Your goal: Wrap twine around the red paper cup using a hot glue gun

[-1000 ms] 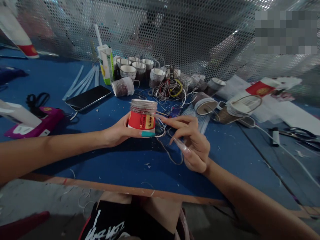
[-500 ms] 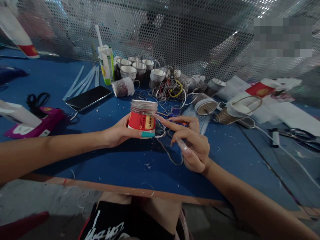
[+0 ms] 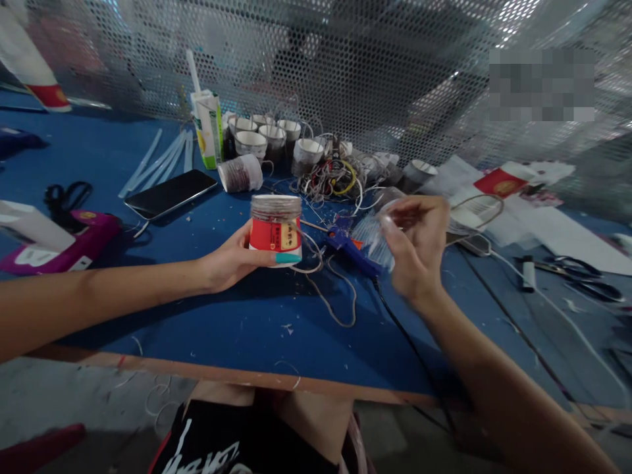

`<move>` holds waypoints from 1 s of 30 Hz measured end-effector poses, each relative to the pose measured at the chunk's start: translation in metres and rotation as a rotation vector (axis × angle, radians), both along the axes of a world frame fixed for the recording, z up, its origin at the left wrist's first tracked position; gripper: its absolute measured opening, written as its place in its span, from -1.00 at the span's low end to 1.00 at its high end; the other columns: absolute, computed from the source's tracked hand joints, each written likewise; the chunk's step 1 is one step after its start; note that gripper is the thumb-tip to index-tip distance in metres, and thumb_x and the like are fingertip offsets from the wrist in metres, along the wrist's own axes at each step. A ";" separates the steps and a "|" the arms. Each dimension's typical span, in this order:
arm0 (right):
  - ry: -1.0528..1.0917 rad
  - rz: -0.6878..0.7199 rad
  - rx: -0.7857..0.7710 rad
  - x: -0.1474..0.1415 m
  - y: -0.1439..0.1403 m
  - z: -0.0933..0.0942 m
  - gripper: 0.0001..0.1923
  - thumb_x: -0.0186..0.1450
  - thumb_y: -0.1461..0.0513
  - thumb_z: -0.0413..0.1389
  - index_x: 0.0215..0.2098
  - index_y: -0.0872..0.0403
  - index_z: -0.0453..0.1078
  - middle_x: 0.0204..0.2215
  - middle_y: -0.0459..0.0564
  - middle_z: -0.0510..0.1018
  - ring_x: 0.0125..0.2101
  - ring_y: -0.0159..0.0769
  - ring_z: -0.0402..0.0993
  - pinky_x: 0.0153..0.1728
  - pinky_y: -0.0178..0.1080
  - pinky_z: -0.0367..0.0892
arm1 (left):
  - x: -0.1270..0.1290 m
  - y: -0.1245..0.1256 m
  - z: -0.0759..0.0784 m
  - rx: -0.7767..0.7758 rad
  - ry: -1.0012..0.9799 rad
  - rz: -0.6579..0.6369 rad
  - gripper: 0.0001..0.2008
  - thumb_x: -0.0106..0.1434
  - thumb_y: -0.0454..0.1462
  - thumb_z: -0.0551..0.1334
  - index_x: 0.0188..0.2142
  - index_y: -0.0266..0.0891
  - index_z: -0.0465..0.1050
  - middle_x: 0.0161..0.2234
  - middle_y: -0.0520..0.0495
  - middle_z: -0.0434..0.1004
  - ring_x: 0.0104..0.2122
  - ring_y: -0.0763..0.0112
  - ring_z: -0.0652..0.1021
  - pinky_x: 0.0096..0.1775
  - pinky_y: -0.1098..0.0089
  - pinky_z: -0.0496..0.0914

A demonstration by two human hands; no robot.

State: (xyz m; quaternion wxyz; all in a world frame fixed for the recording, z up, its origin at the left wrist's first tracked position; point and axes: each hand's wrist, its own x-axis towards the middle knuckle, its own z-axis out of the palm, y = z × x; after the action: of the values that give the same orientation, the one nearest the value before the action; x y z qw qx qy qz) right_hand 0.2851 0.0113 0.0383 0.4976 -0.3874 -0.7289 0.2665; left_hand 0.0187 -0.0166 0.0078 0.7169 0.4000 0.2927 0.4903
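The left hand (image 3: 232, 260) wraps its fingers around a red cup (image 3: 274, 226) (upside down), while the blurry right hand (image 3: 417, 247), fingers curled, hangs just beside a blue glue gun (image 3: 351, 248).

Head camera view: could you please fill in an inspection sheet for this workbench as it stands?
Surface: blue table, speckled with white scraps.
Job's things: upside-down red paper cup partly wound with cord; loose cord trailing from it.
Clutter: more wrapped cups at the back, drink carton, phone, glue sticks, blue glue gun, scissors.
Grippers: left hand holds the cup; right hand raised apart from it, blurred, fingers' hold unclear.
Cables: black lead from the glue gun; white cable at right.
Surroundings: perforated metal screen behind the table.
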 end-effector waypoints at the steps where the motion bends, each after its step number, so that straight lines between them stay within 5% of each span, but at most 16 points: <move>1: -0.060 -0.168 0.110 0.006 0.008 0.007 -0.70 0.22 -0.07 0.22 -0.27 -0.09 0.33 -0.20 0.09 0.41 -0.04 0.03 0.29 0.06 0.10 0.23 | 0.000 0.001 0.000 -0.001 -0.001 0.035 -0.39 -0.24 -0.32 0.57 -0.15 -0.19 0.44 -0.18 -0.05 0.63 -0.09 0.15 0.62 0.06 0.12 0.44; 4: -0.406 -0.351 0.137 0.021 0.024 0.022 -0.62 0.13 -0.07 0.29 -0.40 -0.03 0.29 -0.36 0.03 0.35 -0.21 -0.04 0.31 -0.04 0.09 0.24 | 0.001 0.002 0.000 0.016 0.010 0.098 -0.43 -0.22 -0.34 0.55 -0.17 -0.19 0.45 -0.18 -0.05 0.63 -0.05 0.14 0.59 0.11 0.09 0.41; 9: -0.800 -0.068 -0.112 0.023 0.021 0.014 -0.65 0.07 0.05 0.28 -0.32 0.02 0.28 -0.41 -0.06 0.37 -0.40 -0.21 0.34 -0.33 -0.10 0.31 | 0.002 0.001 0.003 -0.041 0.002 0.072 -0.45 -0.24 -0.34 0.56 -0.21 -0.25 0.48 -0.24 -0.04 0.61 -0.20 0.28 0.61 -0.02 0.22 0.47; 13: -0.838 -0.173 -0.048 0.007 0.015 -0.004 -0.62 -0.02 0.21 0.22 -0.34 0.00 0.13 -0.33 -0.03 0.32 -0.39 -0.24 0.35 -0.38 -0.16 0.33 | 0.002 0.001 0.003 -0.027 0.012 0.057 -0.39 -0.28 -0.36 0.57 -0.18 -0.27 0.45 -0.26 -0.01 0.59 -0.23 0.34 0.59 -0.06 0.27 0.47; 18: -0.733 -0.486 -0.116 -0.007 0.017 -0.007 -0.55 -0.07 0.25 0.16 -0.21 0.10 0.17 -0.22 0.18 0.41 -0.21 0.00 0.45 -0.20 -0.01 0.39 | 0.003 0.003 0.000 0.013 0.017 0.047 -0.37 -0.24 -0.37 0.56 -0.13 -0.26 0.43 -0.21 -0.07 0.60 -0.14 0.22 0.60 0.01 0.17 0.45; 22: -0.651 -0.563 -0.067 -0.007 0.013 0.006 -0.84 0.08 0.17 0.13 -0.41 0.06 0.28 -0.38 0.15 0.48 -0.20 0.11 0.49 -0.12 0.07 0.36 | 0.004 0.003 0.001 0.053 0.003 -0.002 -0.47 -0.19 -0.36 0.55 -0.18 -0.28 0.48 -0.23 -0.07 0.61 -0.16 0.25 0.61 0.01 0.18 0.45; 26: -0.357 -0.464 -0.041 -0.009 0.007 0.017 -0.66 0.24 -0.01 0.11 -0.55 0.03 0.34 -0.51 0.06 0.49 -0.34 -0.04 0.52 -0.21 0.00 0.40 | 0.003 0.002 0.001 0.002 -0.022 0.025 -0.44 -0.21 -0.41 0.54 -0.17 -0.27 0.46 -0.23 -0.04 0.62 -0.19 0.30 0.61 0.05 0.17 0.43; 30: 0.057 -0.127 -0.187 -0.022 -0.007 0.022 -0.61 0.26 -0.08 0.14 -0.50 0.03 0.42 -0.60 -0.04 0.50 -0.56 -0.29 0.46 -0.50 -0.22 0.41 | 0.002 0.003 0.001 -0.084 -0.044 0.057 -0.44 -0.19 -0.41 0.52 -0.15 -0.28 0.44 -0.21 -0.04 0.63 -0.18 0.29 0.62 0.10 0.16 0.40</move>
State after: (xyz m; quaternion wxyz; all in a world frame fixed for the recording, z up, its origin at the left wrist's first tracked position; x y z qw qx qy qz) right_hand 0.2630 0.0045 0.0606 0.4958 -0.4697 -0.6604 0.3121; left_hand 0.0203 -0.0140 0.0088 0.7251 0.3502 0.3082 0.5065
